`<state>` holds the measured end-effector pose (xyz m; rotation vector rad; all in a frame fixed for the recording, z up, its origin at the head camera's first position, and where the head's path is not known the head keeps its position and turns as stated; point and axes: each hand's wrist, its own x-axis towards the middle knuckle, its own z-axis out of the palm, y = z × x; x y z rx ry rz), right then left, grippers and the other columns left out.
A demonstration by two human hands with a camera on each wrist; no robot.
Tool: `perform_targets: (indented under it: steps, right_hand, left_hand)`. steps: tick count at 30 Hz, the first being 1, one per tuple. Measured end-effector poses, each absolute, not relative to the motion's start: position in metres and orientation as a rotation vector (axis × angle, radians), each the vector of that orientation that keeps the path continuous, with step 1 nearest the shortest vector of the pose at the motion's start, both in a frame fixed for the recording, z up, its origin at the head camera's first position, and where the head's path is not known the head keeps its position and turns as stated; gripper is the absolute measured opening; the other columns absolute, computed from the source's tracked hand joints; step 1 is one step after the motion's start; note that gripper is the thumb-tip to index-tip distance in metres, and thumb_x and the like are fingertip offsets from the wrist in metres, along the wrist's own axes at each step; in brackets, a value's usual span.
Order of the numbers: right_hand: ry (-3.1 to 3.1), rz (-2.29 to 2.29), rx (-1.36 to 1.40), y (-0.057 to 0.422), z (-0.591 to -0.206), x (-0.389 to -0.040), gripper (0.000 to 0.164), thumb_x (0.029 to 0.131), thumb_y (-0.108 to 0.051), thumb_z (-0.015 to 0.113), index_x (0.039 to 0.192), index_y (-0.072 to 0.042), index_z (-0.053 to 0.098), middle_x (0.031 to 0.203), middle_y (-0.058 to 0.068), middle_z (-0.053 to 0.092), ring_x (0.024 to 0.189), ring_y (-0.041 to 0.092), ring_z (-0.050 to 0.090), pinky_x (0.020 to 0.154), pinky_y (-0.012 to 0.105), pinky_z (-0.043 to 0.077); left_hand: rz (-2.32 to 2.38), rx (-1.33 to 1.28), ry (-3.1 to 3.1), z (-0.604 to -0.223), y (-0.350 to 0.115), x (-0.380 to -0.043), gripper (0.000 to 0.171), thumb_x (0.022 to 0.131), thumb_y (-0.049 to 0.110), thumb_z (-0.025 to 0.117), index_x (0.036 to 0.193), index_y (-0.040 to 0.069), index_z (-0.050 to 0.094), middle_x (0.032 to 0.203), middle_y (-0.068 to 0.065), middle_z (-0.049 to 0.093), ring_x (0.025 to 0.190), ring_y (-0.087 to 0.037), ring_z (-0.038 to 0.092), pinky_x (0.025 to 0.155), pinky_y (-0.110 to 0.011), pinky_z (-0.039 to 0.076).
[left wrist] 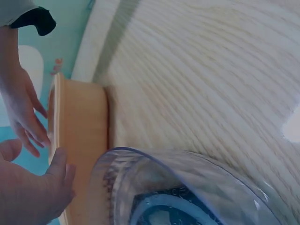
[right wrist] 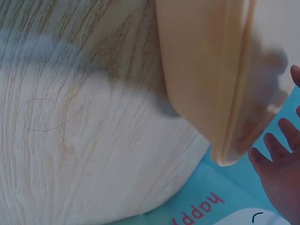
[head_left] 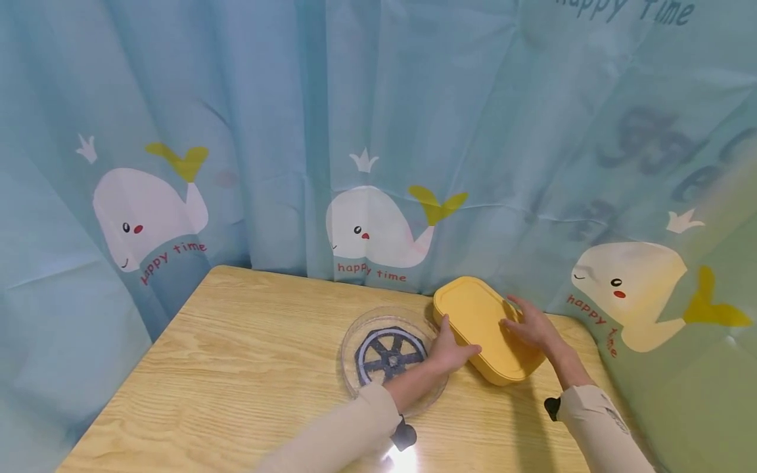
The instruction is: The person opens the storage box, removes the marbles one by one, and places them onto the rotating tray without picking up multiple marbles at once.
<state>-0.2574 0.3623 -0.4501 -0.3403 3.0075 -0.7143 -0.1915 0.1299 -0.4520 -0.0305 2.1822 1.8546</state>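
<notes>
In the head view we lost parts of the clear bowl (head_left: pixel 349 358) and the dark spoked piece (head_left: pixel 393 359) in it behind the left arm, could not see inside the yellow box (head_left: pixel 476 322) under its closed top, and found the box's right edge partly covered by the right hand (head_left: pixel 532 327). We saw the bowl cropped below in the left wrist view, and the box above and right hand at the side in the right wrist view. On the curtain (head_left: pixel 278 131), we found dark marks (head_left: pixel 644 141) too blurred to read.
</notes>
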Motion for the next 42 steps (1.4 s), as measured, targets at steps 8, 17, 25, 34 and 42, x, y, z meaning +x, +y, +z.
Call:
perform_targets:
  steps: [8, 17, 25, 34, 42]
  right_hand:
    - [2.988, -0.675, -0.348, 0.367, -0.455, -0.255, 0.061, 0.096, -0.014, 0.064, 0.142, 0.017, 0.037, 0.14, 0.042, 0.039, 0.127, 0.059, 0.038, 0.103, 0.067, 0.033]
    - [2.939, -0.667, -0.34, 0.368, -0.451, -0.255, 0.061, 0.095, -0.015, 0.065, 0.139, 0.019, 0.04, 0.137, 0.043, 0.041, 0.127, 0.06, 0.038, 0.103, 0.067, 0.032]
    - [2.826, -0.8, -0.281, 0.371, -0.448, -0.254, 0.07, 0.096, -0.016, 0.067, 0.143, 0.02, 0.031, 0.143, 0.043, 0.033, 0.131, 0.06, 0.031, 0.105, 0.067, 0.03]
    - [2.623, -0.915, -0.092, 0.378, -0.441, -0.247, 0.082, 0.098, -0.027, 0.065, 0.149, 0.016, 0.017, 0.145, 0.044, 0.028, 0.126, 0.055, 0.041, 0.101, 0.06, 0.04]
    - [2.525, -1.048, -0.033, 0.385, -0.444, -0.242, 0.083, 0.097, -0.025, 0.067, 0.152, 0.009, 0.015, 0.143, 0.044, 0.028, 0.117, 0.048, 0.051, 0.09, 0.051, 0.05]
  left_hand:
    - [1.904, -0.092, 2.119, -0.459, 0.142, -0.189, 0.092, 0.089, 0.012, 0.076, 0.157, 0.0, 0.015, 0.154, -0.028, 0.033, 0.139, -0.045, 0.034, 0.111, -0.053, 0.032]
    - [1.907, -0.094, 2.184, -0.466, 0.152, -0.187, 0.091, 0.087, 0.008, 0.075, 0.156, -0.004, 0.016, 0.152, -0.029, 0.035, 0.137, -0.042, 0.038, 0.112, -0.048, 0.033]
    - [1.88, -0.138, 2.236, -0.464, 0.156, -0.187, 0.094, 0.085, 0.007, 0.077, 0.157, 0.0, 0.018, 0.145, -0.026, 0.045, 0.128, -0.036, 0.05, 0.106, -0.044, 0.041]
    - [1.923, -0.144, 2.142, -0.472, 0.161, -0.189, 0.099, 0.082, -0.007, 0.074, 0.159, 0.005, 0.012, 0.131, -0.025, 0.053, 0.092, -0.028, 0.066, 0.073, -0.033, 0.055]
    - [1.99, -0.225, 1.939, -0.477, 0.166, -0.192, 0.104, 0.085, -0.011, 0.07, 0.161, 0.016, 0.005, 0.12, -0.023, 0.053, 0.06, -0.019, 0.061, 0.047, -0.027, 0.05]
